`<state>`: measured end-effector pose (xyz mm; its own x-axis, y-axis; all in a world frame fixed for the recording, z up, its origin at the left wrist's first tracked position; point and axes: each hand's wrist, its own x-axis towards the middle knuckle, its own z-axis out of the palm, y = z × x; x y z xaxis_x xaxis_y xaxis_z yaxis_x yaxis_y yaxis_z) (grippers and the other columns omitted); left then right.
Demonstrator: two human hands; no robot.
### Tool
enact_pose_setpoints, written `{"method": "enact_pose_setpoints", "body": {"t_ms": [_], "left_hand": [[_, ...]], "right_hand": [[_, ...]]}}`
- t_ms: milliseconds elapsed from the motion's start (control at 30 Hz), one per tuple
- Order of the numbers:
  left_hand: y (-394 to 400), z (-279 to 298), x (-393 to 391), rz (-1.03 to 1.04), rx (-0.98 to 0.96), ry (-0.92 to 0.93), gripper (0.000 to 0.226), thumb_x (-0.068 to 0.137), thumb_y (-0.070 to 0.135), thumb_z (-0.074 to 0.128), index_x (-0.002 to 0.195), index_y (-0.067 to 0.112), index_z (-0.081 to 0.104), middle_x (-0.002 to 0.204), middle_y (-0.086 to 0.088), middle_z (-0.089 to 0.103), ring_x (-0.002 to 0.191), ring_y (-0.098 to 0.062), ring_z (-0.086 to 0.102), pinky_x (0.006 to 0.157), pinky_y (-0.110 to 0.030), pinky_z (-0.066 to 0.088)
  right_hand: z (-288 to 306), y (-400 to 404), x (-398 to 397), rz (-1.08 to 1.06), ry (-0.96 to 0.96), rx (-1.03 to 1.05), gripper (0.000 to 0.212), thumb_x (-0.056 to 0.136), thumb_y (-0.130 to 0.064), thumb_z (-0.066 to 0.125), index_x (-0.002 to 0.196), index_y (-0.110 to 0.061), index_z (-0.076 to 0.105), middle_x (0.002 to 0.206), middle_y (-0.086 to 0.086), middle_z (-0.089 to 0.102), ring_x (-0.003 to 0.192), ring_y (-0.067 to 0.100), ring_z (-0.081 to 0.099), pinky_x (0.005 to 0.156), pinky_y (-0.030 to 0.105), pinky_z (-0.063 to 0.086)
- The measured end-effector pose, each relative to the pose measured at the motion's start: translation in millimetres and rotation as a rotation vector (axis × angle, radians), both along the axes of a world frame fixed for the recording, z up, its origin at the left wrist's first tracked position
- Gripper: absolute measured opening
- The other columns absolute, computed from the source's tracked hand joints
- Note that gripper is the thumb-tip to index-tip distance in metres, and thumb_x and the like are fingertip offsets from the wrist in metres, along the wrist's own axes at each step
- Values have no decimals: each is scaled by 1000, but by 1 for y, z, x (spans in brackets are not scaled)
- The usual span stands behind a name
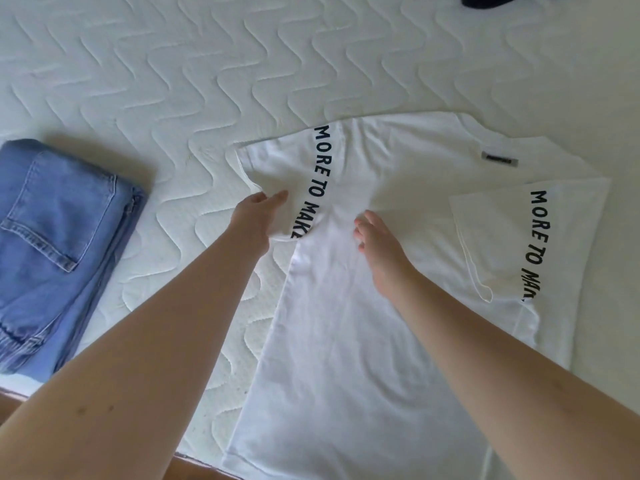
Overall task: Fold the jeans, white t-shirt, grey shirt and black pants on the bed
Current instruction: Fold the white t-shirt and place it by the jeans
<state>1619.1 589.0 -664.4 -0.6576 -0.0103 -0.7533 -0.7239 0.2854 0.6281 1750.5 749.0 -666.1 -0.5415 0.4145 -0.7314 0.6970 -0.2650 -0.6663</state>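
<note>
The white t-shirt [363, 323] lies flat on the bed [173, 81], filling the lower middle and right of the frame, its hem at the bottom edge and its collar end toward the middle. Its right-side sleeve is already turned in over the body, at the right of the frame, which suggests the sides are being folded inward one at a time.

In the middle of the frame the right hand [381, 244] rests on the chest of the shirt with fingers spread and fairly straight, likely to pin the cloth so it does not slide. Just left of it, the left hand [252, 220] pinches the lower edge of the other sleeve, fingers curled under the fabric, apparently ready to bring it across.

Further left, well apart from the shirt, the jeans [59, 237] sit folded in a stack near the bed's edge. Nothing lies between the sleeve and where it would land.

At the top right corner a dark garment [485, 0] barely shows; which one it is cannot be told.
</note>
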Motion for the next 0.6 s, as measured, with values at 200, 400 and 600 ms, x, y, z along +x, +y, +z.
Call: {"method": "enact_pose_setpoints", "body": {"t_ms": [200, 400, 600], "left_hand": [[18, 3, -8, -121, -197, 186, 20, 87, 29, 67, 104, 18, 66, 85, 4, 64, 80, -18, 60, 68, -27, 48], [55, 46, -2, -464, -150, 554, 7, 82, 32, 53, 82, 25, 51, 68, 16, 61, 62, 1, 55, 58, -16, 43], [114, 61, 38, -1063, -45, 866, 13, 81, 12, 58, 84, 20, 49, 113, 6, 55, 90, -10, 57, 72, -34, 49]], "right_hand": [[1, 11, -20, -110, 15, -79, 40, 96, -27, 47, 136, -33, 48, 117, 9, 64, 108, 19, 60, 98, 30, 42], [15, 43, -20, -298, 95, -339, 33, 101, -32, 42, 124, -15, 59, 131, 13, 63, 116, 26, 62, 95, 34, 49], [40, 92, -11, -328, 304, -379, 54, 102, -56, 29, 134, -21, 54, 128, 2, 65, 115, 18, 63, 96, 38, 48]]}}
